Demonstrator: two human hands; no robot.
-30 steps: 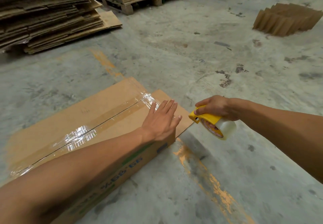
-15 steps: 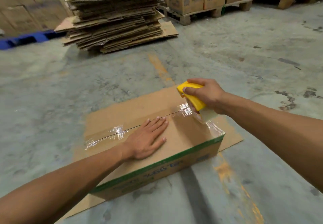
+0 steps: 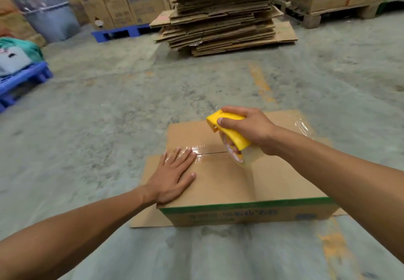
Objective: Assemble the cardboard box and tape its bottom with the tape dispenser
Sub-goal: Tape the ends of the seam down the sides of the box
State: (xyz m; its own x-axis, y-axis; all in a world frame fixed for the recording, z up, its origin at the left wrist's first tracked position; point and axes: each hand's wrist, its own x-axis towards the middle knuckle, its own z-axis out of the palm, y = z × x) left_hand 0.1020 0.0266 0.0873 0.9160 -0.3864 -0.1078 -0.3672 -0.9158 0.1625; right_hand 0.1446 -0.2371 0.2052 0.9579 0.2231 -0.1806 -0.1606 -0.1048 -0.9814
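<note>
The cardboard box [image 3: 229, 183] is already assembled and is placed upside down on the concrete floor [image 3: 109, 115], so that its bottom is turned upward. The bottom flaps are folded shut and meet in a seam [image 3: 213, 153] across the middle of the upper face. A green band is seen along the upper edge of the near wall of the box. On the far side of the box, well apart from it, a stack of flat cardboard sheets [image 3: 223, 15] is kept on the floor.

Shiny clear tape [image 3: 194, 151] is seen on the left part of the seam, and a glossy piece is also seen at the far right corner of the box. Between the taped part and the tape dispenser [image 3: 231, 133] a short part of the seam looks uncovered, though this cannot be told with certainty because of the glare and blur. It is judged that the assembling is done and the taping is in progress; the remaining part of the seam must be covered and the tape must be cut.

The left hand [image 3: 175, 177] is laid flat and open on the left half of the box top, the fingertips touching the taped seam; nothing is held by it. The right hand [image 3: 249, 128] is closed around the yellow handle of the tape dispenser, which is held over the middle of the box, with the clear tape roll [image 3: 247, 156] pressed near the seam.
</note>
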